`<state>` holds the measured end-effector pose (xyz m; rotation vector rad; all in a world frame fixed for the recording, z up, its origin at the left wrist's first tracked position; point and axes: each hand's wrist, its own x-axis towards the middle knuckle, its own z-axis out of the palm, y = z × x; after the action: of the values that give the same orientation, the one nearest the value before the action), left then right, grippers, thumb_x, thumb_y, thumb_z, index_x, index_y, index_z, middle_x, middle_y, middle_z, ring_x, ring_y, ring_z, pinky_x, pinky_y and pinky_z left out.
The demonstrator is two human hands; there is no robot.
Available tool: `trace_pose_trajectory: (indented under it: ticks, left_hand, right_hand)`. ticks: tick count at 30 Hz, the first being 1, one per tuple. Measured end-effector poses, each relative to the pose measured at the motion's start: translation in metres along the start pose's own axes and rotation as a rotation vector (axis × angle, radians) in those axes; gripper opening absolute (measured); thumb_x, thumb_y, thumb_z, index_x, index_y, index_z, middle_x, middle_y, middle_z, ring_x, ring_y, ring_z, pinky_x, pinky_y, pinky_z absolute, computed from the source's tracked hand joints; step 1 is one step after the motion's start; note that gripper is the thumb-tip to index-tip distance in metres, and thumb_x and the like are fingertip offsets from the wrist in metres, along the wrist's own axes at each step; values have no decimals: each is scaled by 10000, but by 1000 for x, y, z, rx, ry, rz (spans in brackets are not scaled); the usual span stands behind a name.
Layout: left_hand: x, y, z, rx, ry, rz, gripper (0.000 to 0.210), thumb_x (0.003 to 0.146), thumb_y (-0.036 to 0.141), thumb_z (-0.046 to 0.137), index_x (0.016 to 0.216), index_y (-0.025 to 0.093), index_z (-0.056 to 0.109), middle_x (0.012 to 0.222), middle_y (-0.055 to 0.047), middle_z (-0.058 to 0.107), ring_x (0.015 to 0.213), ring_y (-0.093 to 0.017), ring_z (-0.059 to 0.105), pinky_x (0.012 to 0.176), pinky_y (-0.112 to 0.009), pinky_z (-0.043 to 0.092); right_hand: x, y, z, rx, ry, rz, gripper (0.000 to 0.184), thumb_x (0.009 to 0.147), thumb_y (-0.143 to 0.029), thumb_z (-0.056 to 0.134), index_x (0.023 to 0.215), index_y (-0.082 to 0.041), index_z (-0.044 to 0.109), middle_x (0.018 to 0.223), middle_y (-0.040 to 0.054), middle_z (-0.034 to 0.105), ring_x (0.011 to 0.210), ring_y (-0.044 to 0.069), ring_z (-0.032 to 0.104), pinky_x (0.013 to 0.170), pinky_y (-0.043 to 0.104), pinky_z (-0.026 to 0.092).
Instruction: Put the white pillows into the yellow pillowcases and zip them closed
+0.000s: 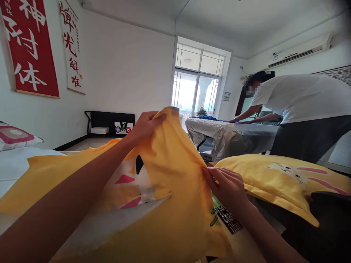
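Note:
A yellow bedding cover [175, 153] with printed white, pink and black figures is stretched up in front of me. My left hand [150, 124] pinches its raised upper edge, close to a small grey-blue tag [174, 108]. Lower and to the right, my right hand [229, 184] grips the side edge between thumb and fingers. The cloth hangs in folds between both hands and spreads left over a white surface. Below my right hand a printed patch with dark lettering [229, 219] shows. Whether the cover is a pillowcase or a larger piece, I cannot tell.
A yellow pillow [255, 168] with a rabbit print lies at the right. Beyond it a person in a white shirt [304, 96] bends over a plastic-covered table [230, 135] with blue cloth on it. A patterned pillow [16, 137] rests at far left; a low black shelf [109, 118] stands behind.

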<state>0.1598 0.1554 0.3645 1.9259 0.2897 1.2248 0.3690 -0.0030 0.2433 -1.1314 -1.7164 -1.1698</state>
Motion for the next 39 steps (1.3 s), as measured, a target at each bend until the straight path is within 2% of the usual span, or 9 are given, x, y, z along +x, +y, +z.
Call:
trace_pose_trajectory:
  ticks: [7, 11, 14, 16, 20, 24, 32, 35, 39]
  left_hand:
    - [5, -2, 5, 88, 54, 10, 341, 767, 432, 621, 622, 186, 434, 575, 37, 411, 493, -84, 414, 470, -215, 299]
    - [9, -10, 4, 147, 72, 31, 327, 795, 409, 579, 611, 188, 422, 568, 44, 381, 482, -76, 369, 465, -213, 261]
    - [10, -19, 1, 159, 70, 40, 320, 802, 394, 565, 607, 186, 418, 569, 47, 375, 484, -74, 358, 466, -212, 255]
    - [9, -24, -1, 135, 47, 53, 333, 803, 413, 572, 611, 185, 423, 576, 47, 385, 489, -74, 366, 468, -211, 264]
    - [6, -31, -3, 18, 17, 27, 328, 785, 444, 606, 638, 184, 470, 581, 40, 435, 499, -87, 424, 475, -211, 309]
    - [3, -28, -2, -120, 15, -41, 316, 724, 453, 678, 666, 178, 533, 601, 25, 507, 526, -114, 499, 496, -223, 378]
    - [-4, -13, 0, -340, -11, -70, 322, 627, 420, 784, 726, 162, 617, 694, -2, 613, 621, -152, 588, 572, -247, 458]
    - [-5, -9, 0, -318, 16, -64, 322, 632, 424, 777, 710, 162, 607, 666, 7, 594, 592, -139, 567, 549, -238, 443]
    - [-7, -2, 0, -267, 24, -85, 314, 677, 442, 735, 712, 173, 577, 639, 18, 562, 549, -127, 535, 506, -233, 421]
  right_hand:
    - [2, -29, 22, 775, -42, 817, 231, 873, -451, 537, 877, -221, 558, 773, 20, 688, 642, 148, 629, 530, 229, 465]
    - [6, -46, 35, 1053, -54, 1097, 346, 836, -578, 519, 910, -242, 483, 802, 8, 686, 620, 160, 616, 482, 238, 442]
    - [2, -42, 43, 1049, -240, 1021, 404, 791, -582, 588, 981, -244, 476, 804, 8, 694, 630, 178, 630, 496, 249, 447]
    - [-4, -34, 48, 816, -274, 858, 337, 804, -513, 609, 972, -235, 516, 755, 2, 682, 618, 171, 619, 514, 245, 430]
    - [-18, -20, 60, 248, -60, 481, 223, 918, -346, 479, 742, -222, 541, 553, -17, 581, 488, 127, 516, 499, 239, 347]
    - [-24, -20, 76, 75, 92, 295, 211, 938, -257, 469, 751, -214, 558, 622, 17, 614, 578, 140, 559, 561, 241, 388]
    - [-8, -42, 100, 342, 92, 604, 273, 910, -317, 450, 662, -211, 493, 579, -26, 512, 541, 118, 434, 523, 226, 348]
    - [2, -51, 101, 630, -21, 792, 346, 884, -420, 466, 607, -216, 424, 537, -52, 400, 521, 106, 351, 477, 213, 300]
    - [7, -60, 96, 1040, -157, 862, 303, 882, -509, 458, 784, -224, 490, 690, -27, 487, 640, 131, 437, 573, 228, 399]
